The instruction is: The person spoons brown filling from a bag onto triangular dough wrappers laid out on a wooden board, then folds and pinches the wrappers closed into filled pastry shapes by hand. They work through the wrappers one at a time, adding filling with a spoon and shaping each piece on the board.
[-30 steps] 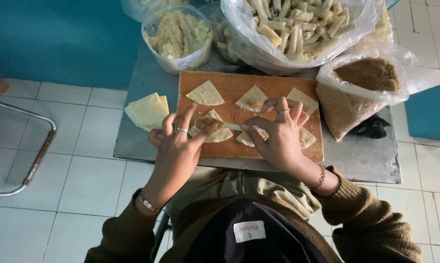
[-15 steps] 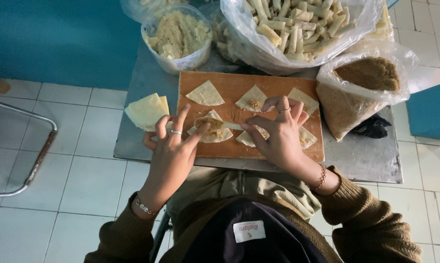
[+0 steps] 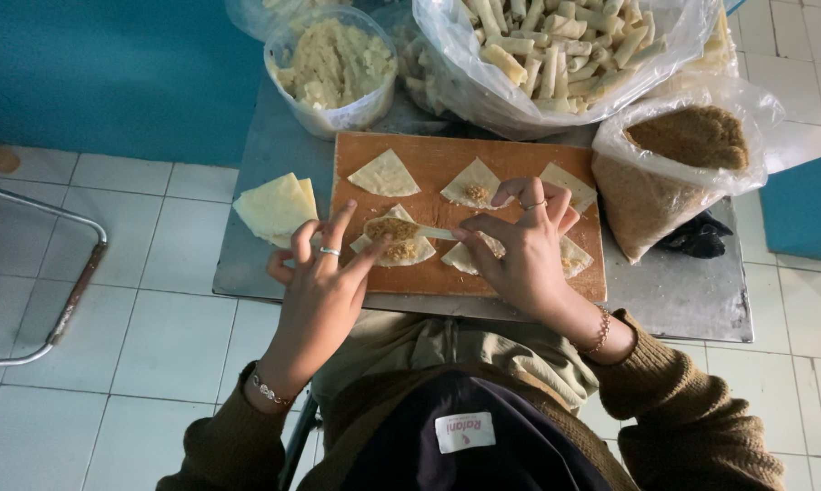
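The right hand [image 3: 529, 255] pinches the handle of a small spoon [image 3: 409, 229], fingers curled closed round it, and holds its loaded bowl over a triangular pastry wrapper [image 3: 400, 247] lying on the near-left part of the wooden board [image 3: 433, 168]. The left hand [image 3: 318, 277] is half open and holds nothing — its thumb and forefinger tips rest at the wrapper's left edge, steadying it beside the spoon. Brown filling already sits on this wrapper, so the step in hand looks to be portioning filling onto the sheets one by one. Of the others on the board, the far middle wrapper [image 3: 472, 185] carries a small heap, the far left one [image 3: 385, 175] looks bare, and those under the right hand are partly hidden. A stack of spare wrappers [image 3: 276, 207] lies on the metal counter [image 3: 674, 291] just left of the board. Beyond it stand a bowl of pale mash [image 3: 330, 65], a bag of finished rolls [image 3: 556, 45] and a bag of brown crumbs [image 3: 679, 155]. The next move would call for tipping the spoon clean without tearing the thin sheet — keeping the heap central
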